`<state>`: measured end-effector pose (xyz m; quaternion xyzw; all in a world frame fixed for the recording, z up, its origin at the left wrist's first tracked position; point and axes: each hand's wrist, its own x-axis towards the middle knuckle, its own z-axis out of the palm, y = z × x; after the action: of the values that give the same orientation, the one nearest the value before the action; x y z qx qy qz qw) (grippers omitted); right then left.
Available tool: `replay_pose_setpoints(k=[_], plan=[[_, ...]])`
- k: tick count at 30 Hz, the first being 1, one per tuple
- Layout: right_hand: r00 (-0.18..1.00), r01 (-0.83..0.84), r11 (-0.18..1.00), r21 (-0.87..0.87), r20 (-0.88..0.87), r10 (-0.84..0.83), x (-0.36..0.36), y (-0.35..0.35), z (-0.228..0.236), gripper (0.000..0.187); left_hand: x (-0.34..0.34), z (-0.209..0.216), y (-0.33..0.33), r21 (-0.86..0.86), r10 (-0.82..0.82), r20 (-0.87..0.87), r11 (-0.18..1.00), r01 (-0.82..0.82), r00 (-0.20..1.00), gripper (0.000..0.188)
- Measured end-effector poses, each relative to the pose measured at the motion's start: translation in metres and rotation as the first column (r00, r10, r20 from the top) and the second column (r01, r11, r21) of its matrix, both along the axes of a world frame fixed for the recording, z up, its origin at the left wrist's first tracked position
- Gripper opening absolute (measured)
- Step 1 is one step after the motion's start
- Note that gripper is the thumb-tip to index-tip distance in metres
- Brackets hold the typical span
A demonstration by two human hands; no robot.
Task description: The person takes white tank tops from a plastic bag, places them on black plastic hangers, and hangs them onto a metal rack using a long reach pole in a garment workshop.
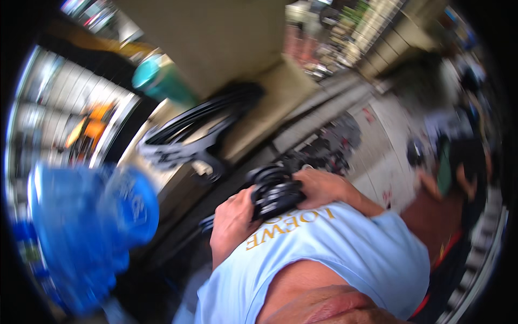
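Close in front of my light blue shirt, my left hand (232, 221) and my right hand (321, 189) grip a black, shiny part with stacked, ring-like curves (275, 191) from either side. My left fingers curl around its near left side. My right hand is closed against its right side, with the fingertips partly hidden. Motion blur keeps me from telling what kind of part it is. Beyond my hands, a black and grey plastic panel (181, 143) with an open middle lies on a pale ledge.
A large blue water jug (81, 227) stands at the left. On the ledge is a teal container (167, 81) beside a beige pillar (216, 38). Dark mechanical parts (324, 148) lie on the pale tiled floor (372, 135). At the right, another person (458, 167) is near a dark helmet-like object (415, 151).
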<state>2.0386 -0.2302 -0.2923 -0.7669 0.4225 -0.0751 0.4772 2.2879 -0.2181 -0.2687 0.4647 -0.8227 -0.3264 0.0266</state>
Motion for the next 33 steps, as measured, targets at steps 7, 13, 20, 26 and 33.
replay_pose_setpoints(k=[7, 13, 20, 26, 33], plan=[[0.983, 0.183, 0.975, 0.128, 0.01, -0.186, -0.051, 0.034, 0.005, 0.065, -0.05, -0.022, -0.016, -0.025, -0.234, 0.043, 0.972, 0.235, 0.971, 0.072], [0.94, 0.313, 0.938, 0.147, 0.092, -0.328, -0.147, 0.075, -0.002, 0.05, -0.149, -0.033, -0.006, -0.069, -0.374, 0.037, 0.924, 0.376, 0.927, 0.07], [0.781, 0.624, 0.781, 0.019, -0.067, -0.622, -0.288, 0.164, -0.001, 0.038, -0.342, -0.033, 0.0, 0.044, -0.631, -0.135, 0.766, 0.641, 0.764, 0.064], [0.599, 0.796, 0.6, -0.078, -0.034, -0.8, -0.365, 0.23, -0.025, 0.065, -0.502, -0.086, -0.006, 0.424, -0.672, -0.609, 0.175, 0.889, 0.422, 0.074], [0.527, 0.846, 0.525, -0.091, -0.008, -0.85, -0.462, 0.215, -0.037, 0.057, -0.614, -0.17, -0.048, 0.714, -0.655, -0.561, -0.074, 0.697, 0.506, 0.08]])
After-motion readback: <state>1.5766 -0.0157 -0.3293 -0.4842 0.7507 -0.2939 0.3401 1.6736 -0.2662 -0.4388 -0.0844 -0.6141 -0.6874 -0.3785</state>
